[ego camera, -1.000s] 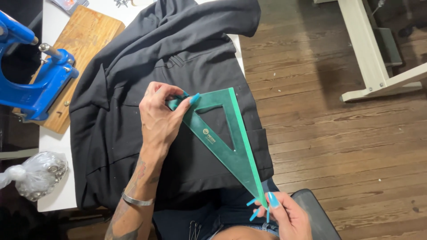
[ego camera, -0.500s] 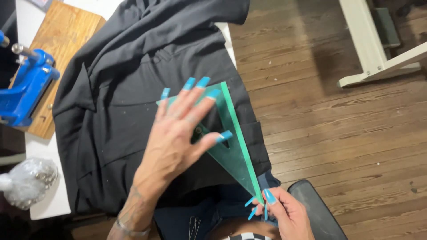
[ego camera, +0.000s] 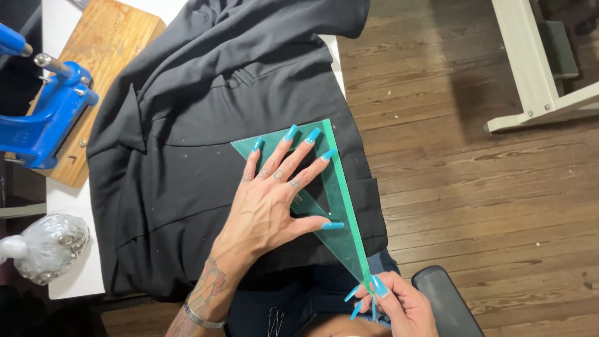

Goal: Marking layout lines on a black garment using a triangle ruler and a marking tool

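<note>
Set square (ego camera: 340, 206): green, see-through, triangular with a triangular cut-out; lies flat on the front of the black jacket (ego camera: 206, 125), long edge running from near the jacket's middle down to its hem, narrow tip reaching past the table edge toward the person's lap.

Left hand (ego camera: 271, 203): laid palm-down on the set square, fingers spread wide and pressing it to the cloth; fingertips near the upper corner, thumb stretched across the cut-out toward the long edge. Long turquoise nails; metal bangle (ego camera: 199, 317) at the wrist.

Right hand (ego camera: 396, 306): at the lower frame edge, thumb and fingertips pinching the narrow tip of the set square.

Black jacket: spread open-side up over a white table (ego camera: 72, 278), covering most of it, hem hanging over the near edge.

Wooden board (ego camera: 103, 56): on the table left of the jacket, carrying a blue press tool (ego camera: 47, 115).

Clear bag (ego camera: 47, 246): holds small metal rings; sits at the table's near left corner.

Floor (ego camera: 474, 200): dark wooden planks, to the right of the table.

White table leg (ego camera: 530, 68): stands on the floor at upper right, well apart from the jacket.

Black seat edge (ego camera: 446, 299): just beside the right hand.
</note>
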